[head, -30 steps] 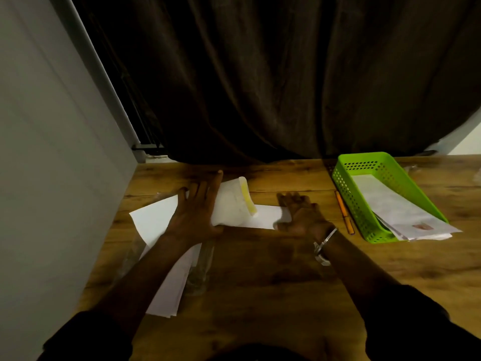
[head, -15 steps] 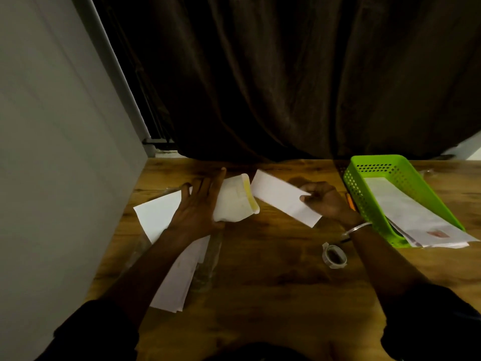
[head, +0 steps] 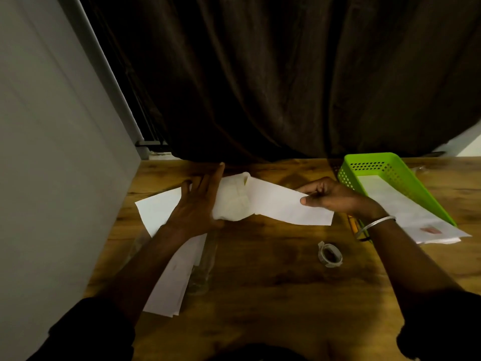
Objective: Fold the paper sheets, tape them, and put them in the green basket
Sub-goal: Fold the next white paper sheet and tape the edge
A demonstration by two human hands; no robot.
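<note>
Now right hand [head: 335, 198] pinches folded sheet [head: 276, 204], long axis running left-right

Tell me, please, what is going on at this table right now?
A person is working through paper sheets at a wooden table. The right hand pinches a folded paper sheet by its end, holding it over the table beside the green basket, which already holds several folded sheets. The left hand lies flat, fingers straight, on the loose white sheets at the left. A tape roll lies on the table near the right forearm, untouched.
</note>
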